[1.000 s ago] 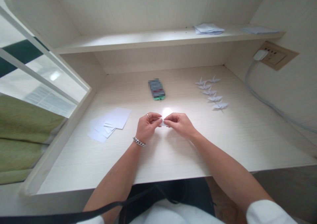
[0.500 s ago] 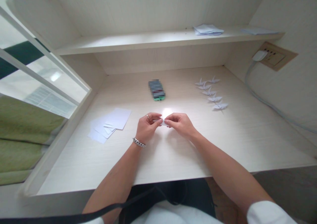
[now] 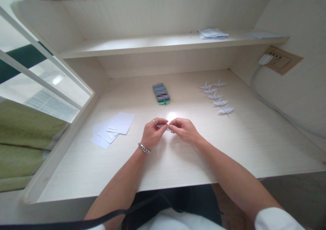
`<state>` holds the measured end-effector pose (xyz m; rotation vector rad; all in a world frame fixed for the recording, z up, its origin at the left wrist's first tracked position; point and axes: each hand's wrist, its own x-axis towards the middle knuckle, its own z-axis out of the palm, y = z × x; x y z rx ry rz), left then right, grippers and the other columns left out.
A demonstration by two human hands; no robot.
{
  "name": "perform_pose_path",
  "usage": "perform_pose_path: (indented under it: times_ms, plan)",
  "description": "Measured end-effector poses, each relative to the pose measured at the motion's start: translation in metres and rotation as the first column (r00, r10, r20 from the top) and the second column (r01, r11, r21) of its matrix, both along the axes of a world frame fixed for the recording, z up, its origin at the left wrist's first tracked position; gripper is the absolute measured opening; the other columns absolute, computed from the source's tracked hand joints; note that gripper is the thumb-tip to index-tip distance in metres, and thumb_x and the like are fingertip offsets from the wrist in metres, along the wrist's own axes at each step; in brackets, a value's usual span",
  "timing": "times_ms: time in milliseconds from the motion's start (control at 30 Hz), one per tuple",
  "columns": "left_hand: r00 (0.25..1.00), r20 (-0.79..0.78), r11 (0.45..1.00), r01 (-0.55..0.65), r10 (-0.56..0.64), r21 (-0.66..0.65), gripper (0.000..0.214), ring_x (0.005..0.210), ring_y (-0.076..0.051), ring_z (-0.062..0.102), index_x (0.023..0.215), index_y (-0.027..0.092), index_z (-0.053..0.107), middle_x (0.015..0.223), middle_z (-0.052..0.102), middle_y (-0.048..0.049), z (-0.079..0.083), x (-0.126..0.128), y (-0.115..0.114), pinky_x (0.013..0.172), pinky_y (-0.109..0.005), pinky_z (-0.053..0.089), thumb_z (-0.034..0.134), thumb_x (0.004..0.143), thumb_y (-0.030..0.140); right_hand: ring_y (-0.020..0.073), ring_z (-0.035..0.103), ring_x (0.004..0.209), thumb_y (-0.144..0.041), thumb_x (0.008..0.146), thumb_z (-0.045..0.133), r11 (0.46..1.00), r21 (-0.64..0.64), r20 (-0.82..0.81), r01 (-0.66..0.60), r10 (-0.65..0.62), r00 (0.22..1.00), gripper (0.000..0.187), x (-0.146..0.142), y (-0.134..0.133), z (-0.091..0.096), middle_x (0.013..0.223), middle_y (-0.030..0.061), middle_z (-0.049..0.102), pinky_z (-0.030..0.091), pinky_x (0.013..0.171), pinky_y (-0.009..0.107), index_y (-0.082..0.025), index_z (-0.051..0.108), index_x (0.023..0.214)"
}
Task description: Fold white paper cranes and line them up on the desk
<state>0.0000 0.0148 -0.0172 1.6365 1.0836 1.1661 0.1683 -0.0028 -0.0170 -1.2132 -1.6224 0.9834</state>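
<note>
My left hand (image 3: 153, 133), with a ring and a chain bracelet, and my right hand (image 3: 183, 130) meet over the middle of the desk (image 3: 178, 155). Both pinch a small folded piece of white paper (image 3: 167, 127) between their fingertips; most of it is hidden by the fingers. Loose white paper squares (image 3: 113, 128) lie to the left of my left hand. Several finished white paper cranes (image 3: 216, 97) stand in a row at the back right of the desk.
A phone in a green case (image 3: 161, 94) lies behind my hands. The shelf (image 3: 152, 43) above holds folded papers (image 3: 213, 33). A white plug and cable (image 3: 265, 59) run along the right wall. A window frame borders the left.
My hands stay together on the small paper, with only slight finger movement. The view has tilted up a little.
</note>
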Motion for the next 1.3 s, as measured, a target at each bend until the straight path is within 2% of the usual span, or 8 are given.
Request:
perform_pose_path:
  times_ms: [133,267,467,633,733,867,1067,1300]
  plan:
    - [0.999,0.034,1.0,0.022,-0.022,-0.006,0.014,0.075,-0.017,0.065,0.083,0.016,0.07,0.081,0.07,-0.0054,-0.001,0.0,0.001,0.066,-0.026,0.051,0.071,0.073,0.026,0.013,0.059,0.063,-0.031,0.082,0.06,1.0,-0.005,-0.016,-0.013,0.013,1.0,0.018,-0.002,-0.001,0.002,0.069,0.0024,0.066,0.045,0.059,0.024,-0.015,0.067,0.077]
    - [0.992,0.115,0.999,-0.042,0.044,-0.023,0.015,0.072,-0.015,0.064,0.081,0.015,0.068,0.078,0.069,-0.0042,-0.002,0.0,0.002,0.065,-0.025,0.051,0.073,0.07,0.024,0.014,0.061,0.064,-0.032,0.082,0.06,0.999,-0.028,-0.079,-0.041,0.038,0.996,0.02,-0.001,0.0,0.003,0.07,0.0038,0.067,0.048,0.061,0.025,-0.015,0.068,0.079]
    - [0.977,0.183,0.991,-0.096,0.111,-0.093,0.018,0.067,-0.013,0.062,0.078,0.015,0.065,0.074,0.067,-0.0024,0.002,-0.001,0.005,0.061,-0.024,0.051,0.075,0.066,0.023,0.0146,0.062,0.063,-0.032,0.082,0.059,0.998,-0.044,-0.04,-0.037,0.035,0.999,0.02,0.011,0.005,0.003,0.068,0.0038,0.067,0.048,0.061,0.025,-0.015,0.068,0.078]
    - [0.974,0.178,0.986,-0.125,0.143,-0.107,0.019,0.065,-0.013,0.062,0.077,0.015,0.065,0.073,0.067,-0.0022,0.003,-0.001,0.005,0.06,-0.023,0.05,0.076,0.064,0.023,0.0141,0.061,0.062,-0.035,0.082,0.059,0.996,-0.081,-0.091,-0.031,0.023,0.996,0.022,0.017,0.01,0.003,0.07,0.0039,0.066,0.049,0.06,0.026,-0.014,0.067,0.081]
    - [0.975,0.162,0.984,-0.135,0.153,-0.115,0.018,0.062,-0.012,0.061,0.076,0.015,0.065,0.071,0.066,-0.0018,0.002,0.0,0.004,0.058,-0.023,0.049,0.076,0.065,0.024,0.0144,0.061,0.067,-0.035,0.08,0.061,0.999,-0.045,-0.055,-0.006,0.003,0.999,0.021,0.015,0.009,0.005,0.076,0.0046,0.068,0.049,0.061,0.025,-0.015,0.067,0.085]
    - [0.974,0.186,0.985,-0.104,0.13,-0.14,0.02,0.061,-0.012,0.06,0.076,0.015,0.064,0.071,0.066,-0.0016,0.003,0.002,0.003,0.057,-0.023,0.049,0.077,0.063,0.024,0.014,0.06,0.069,-0.031,0.081,0.058,0.999,-0.018,0.019,-0.046,0.046,0.999,0.017,0.009,0.006,0.006,0.074,0.0036,0.066,0.047,0.063,0.025,-0.016,0.066,0.08]
    - [0.962,0.26,0.969,-0.023,0.089,-0.247,0.027,0.059,-0.012,0.062,0.077,0.014,0.062,0.065,0.066,-0.0007,0.006,0.003,0.002,0.056,-0.024,0.051,0.08,0.06,0.025,0.0137,0.06,0.063,-0.033,0.08,0.057,0.979,-0.157,-0.133,-0.129,0.108,0.985,0.02,0.009,0.009,0.002,0.069,0.0022,0.063,0.048,0.061,0.026,-0.015,0.063,0.077]
    - [0.967,0.251,0.962,0.036,0.035,-0.272,0.029,0.059,-0.014,0.064,0.081,0.013,0.064,0.066,0.068,-0.0022,0.005,0.004,0.001,0.057,-0.026,0.055,0.079,0.062,0.029,0.0138,0.059,0.065,-0.031,0.083,0.057,0.994,-0.057,0.065,-0.093,0.097,0.993,0.02,0.007,0.005,0.004,0.069,0.0033,0.066,0.044,0.061,0.024,-0.015,0.067,0.075]
